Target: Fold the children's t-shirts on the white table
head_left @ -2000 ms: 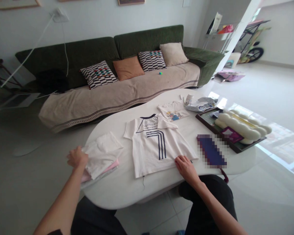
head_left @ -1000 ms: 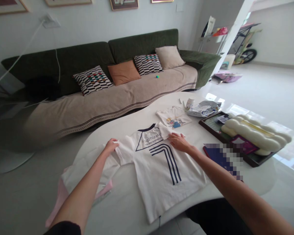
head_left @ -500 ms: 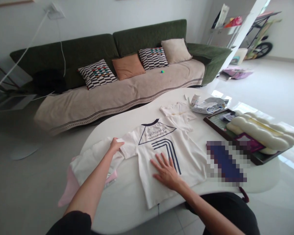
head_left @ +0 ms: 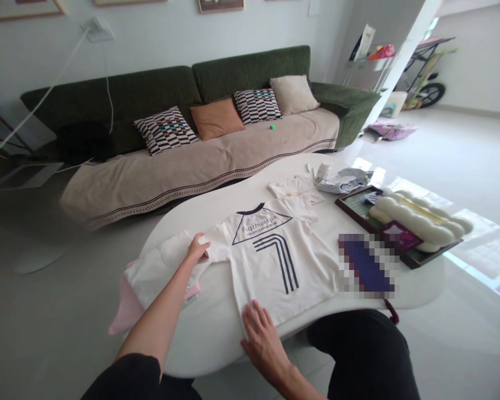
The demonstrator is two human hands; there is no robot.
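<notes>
A white T-shirt (head_left: 266,272) with a dark collar, lettering and a striped "7" lies spread on the white table (head_left: 216,344). My left hand (head_left: 198,248) pinches the end of its left-hand sleeve, fingers closed on the cloth. At the shirt's lower left corner, close to the table's front edge, my right hand (head_left: 261,333) rests flat with its fingers stretched out. White and pink folded clothes (head_left: 154,272) lie under and beside my left forearm. Behind the shirt's far sleeve is another pale garment (head_left: 294,186).
To the right stands a dark-rimmed tray (head_left: 408,261) with a puffy cream object (head_left: 420,219). A blurred-out blue item (head_left: 369,266) lies between tray and shirt. A silvery plastic package (head_left: 344,180) sits farther back. Beyond the table is a green sofa (head_left: 250,69) with cushions.
My right hand has slid from the shirt's middle down to its lower left corner, uncovering the "7". My left hand stays at the sleeve. The view has shifted slightly.
</notes>
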